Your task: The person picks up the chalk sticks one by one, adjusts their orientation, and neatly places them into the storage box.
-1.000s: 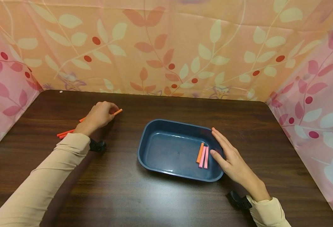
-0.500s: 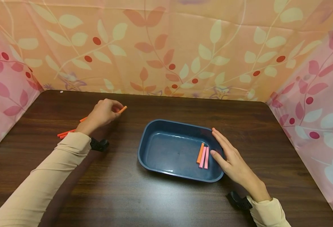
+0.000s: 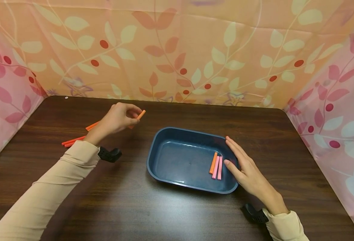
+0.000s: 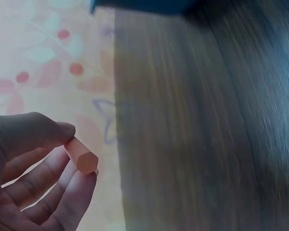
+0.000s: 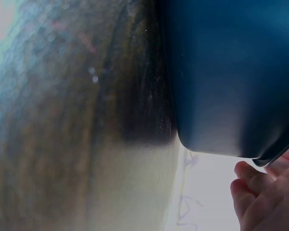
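My left hand (image 3: pixel 119 115) pinches a short orange six-sided stick (image 3: pixel 141 114) between thumb and fingertips, above the table left of the tray. In the left wrist view the flat hexagonal end of the orange stick (image 4: pixel 87 163) points toward the camera. My right hand (image 3: pixel 248 170) rests at the right end of a dark blue tray (image 3: pixel 183 190), fingers extended along the rim and thumb over its inside. Inside the tray, one orange stick (image 3: pixel 213 163) and two pink sticks (image 3: pixel 217 167) lie side by side near that thumb.
Red-orange sticks (image 3: pixel 73 140) and lighter orange sticks (image 3: pixel 92 126) lie on the dark wood table (image 3: pixel 128 201), partly behind the left forearm. A floral curtain (image 3: pixel 170 50) stands along the table's back and sides. A small white spot (image 3: pixel 66 97) shows at the back left edge.
My left hand has moved right and slightly away from me with the orange stick, uncovering more of the sticks behind it. The right hand and tray stay put.
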Demonstrator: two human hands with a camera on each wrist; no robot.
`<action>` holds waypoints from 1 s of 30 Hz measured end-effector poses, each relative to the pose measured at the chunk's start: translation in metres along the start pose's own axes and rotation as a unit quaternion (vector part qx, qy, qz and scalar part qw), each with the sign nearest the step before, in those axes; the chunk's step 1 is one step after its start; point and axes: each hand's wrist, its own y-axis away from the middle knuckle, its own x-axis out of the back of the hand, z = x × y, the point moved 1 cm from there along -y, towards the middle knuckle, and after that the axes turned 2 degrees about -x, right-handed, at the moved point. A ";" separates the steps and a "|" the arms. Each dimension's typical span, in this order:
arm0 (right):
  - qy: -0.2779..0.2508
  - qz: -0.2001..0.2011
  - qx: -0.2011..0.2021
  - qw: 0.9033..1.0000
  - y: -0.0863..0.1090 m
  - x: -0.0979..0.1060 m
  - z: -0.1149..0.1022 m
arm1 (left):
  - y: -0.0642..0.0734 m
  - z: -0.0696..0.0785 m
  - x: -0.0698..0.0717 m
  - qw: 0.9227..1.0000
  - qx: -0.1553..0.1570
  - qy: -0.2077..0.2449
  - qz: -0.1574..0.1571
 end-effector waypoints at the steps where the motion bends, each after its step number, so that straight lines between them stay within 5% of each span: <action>1: 0.001 0.000 0.000 1.000 0.000 0.000 0.000 | 0.000 0.003 -0.001 1.000 0.000 0.004 -0.002; 30: 0.003 -0.003 -0.008 1.000 0.000 -0.001 -0.001 | 0.008 0.061 -0.027 0.990 -0.026 0.107 -0.086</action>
